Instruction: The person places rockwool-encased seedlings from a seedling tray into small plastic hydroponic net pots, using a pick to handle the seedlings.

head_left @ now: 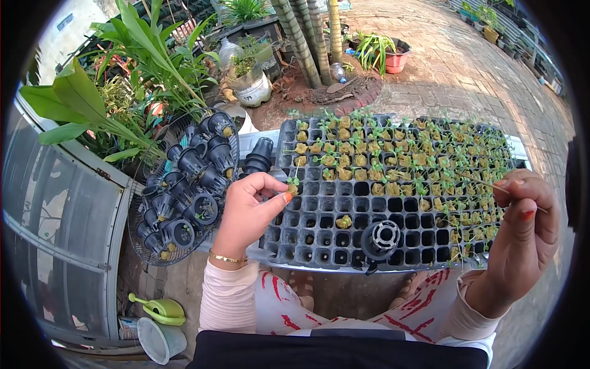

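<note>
From my remote station I record two bare hands at work over a black plastic cell tray (283,144). The left hand (259,200) has thumb and finger pressed together, clamped on a small green seedling with a yellowish-brown plug (293,188); I find this seedling raised over the left part of the tray. The right hand (525,206) has thumb and fingers closed on a thin light-brown stick (473,179), its tip directed inward over the tray's right part.

I note seedlings in plugs across the rear and right cells; many front-left cells are bare. One lone yellowish-brown sponge plug (343,222) sits among these. To its right, a round black plastic net pot (381,240) stands on the tray near the front edge.

Left of the tray I log a stack of black plastic pots (258,155), then a dark wire-mesh basket (153,255) filled with black net cups (190,163). On the ground below: a lime-green plastic watering can (166,312) beside a translucent plastic bucket (161,340).
</note>
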A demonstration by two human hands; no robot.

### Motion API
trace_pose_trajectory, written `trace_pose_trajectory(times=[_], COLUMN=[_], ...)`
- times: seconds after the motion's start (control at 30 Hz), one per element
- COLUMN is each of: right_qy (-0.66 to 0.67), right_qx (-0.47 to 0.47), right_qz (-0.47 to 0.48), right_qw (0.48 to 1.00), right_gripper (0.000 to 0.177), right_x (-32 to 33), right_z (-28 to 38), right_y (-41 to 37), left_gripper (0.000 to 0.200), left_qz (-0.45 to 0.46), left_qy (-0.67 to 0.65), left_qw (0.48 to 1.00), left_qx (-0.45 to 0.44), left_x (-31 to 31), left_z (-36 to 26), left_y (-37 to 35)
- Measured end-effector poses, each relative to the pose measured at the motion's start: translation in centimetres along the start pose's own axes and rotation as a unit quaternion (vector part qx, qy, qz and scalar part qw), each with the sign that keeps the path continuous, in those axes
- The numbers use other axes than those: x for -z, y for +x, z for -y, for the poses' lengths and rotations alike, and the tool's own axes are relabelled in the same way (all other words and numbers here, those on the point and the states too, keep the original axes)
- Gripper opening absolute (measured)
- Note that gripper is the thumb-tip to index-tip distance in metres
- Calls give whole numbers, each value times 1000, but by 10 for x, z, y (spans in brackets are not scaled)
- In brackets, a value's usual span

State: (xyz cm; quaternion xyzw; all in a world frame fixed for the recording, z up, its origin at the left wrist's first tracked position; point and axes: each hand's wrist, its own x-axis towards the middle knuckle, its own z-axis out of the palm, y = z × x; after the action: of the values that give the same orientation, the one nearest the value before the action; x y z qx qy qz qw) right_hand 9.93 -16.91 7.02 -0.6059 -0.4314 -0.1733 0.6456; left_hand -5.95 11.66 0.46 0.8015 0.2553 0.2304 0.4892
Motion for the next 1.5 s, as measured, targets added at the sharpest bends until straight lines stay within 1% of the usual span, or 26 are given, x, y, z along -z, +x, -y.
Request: trace_pose_trajectory(times=[0.1,0.17,0.2,0.27,0.3,0.47,0.67,0.8,0.87,0.97,1.1,1.17,1.2,1.27,1.47,1.5], right_qy=[1,-3,-4,2,1,8,15,10,14,17,7,14,14,13,5,3], right_qx=[-3,0,1,3,3,-3,2,-2,-5,-4,-6,-9,-9,-8,-5,-9], right_qz=[-9,-18,-17,-19,-18,-18,-24,-19,-23,-13,-19,-15,-15,-13,2,1], right_qw=[1000,1000,1000,1000,1000,1000,1000,1000,1000,1000,1000,1000,1000,1000,1000,1000], right_gripper=[27,27,27,27,27,26,26,26,26,26,25,25,25,24,25,25], right_x=[-1,-1,-1,-1,-2,-2,-2,-2,-2,0,-2,-3,-3,-4,0,2], right_z=[0,0,0,-1,-1,0,1,1,-1,0,1,0,0,0,1,0], right_y=[0,-1,-1,0,0,0,1,0,0,0,0,0,0,1,1,0], left_gripper=[12,11,11,9,9,11,5,5,6,5,7,8,8,10,11,11], left_qz=[-8,-48,-48,-70,-69,-78,-77,-66,-75,-80,-56,-87,-86,-69,-50,-48], left_qy=[36,92,92,168,167,244,284,318,346,358,323,312,312,268,307,317], left_qw=[999,990,990,972,972,948,935,923,911,907,924,925,925,950,943,939], left_qx=[-13,-97,-97,-150,-150,-189,-198,-206,-210,-205,-197,-201,-201,-147,-120,-129], left_x=[-7,-13,-15,-18,-19,-19,-20,-21,-23,-25,-14,-11,-11,-11,-14,-14], left_z=[12,11,10,6,5,4,-2,-10,-12,-17,-14,-15,-13,-4,-6,-6], left_y=[2,2,2,0,0,0,-5,-10,-12,-15,-8,0,4,14,26,28])
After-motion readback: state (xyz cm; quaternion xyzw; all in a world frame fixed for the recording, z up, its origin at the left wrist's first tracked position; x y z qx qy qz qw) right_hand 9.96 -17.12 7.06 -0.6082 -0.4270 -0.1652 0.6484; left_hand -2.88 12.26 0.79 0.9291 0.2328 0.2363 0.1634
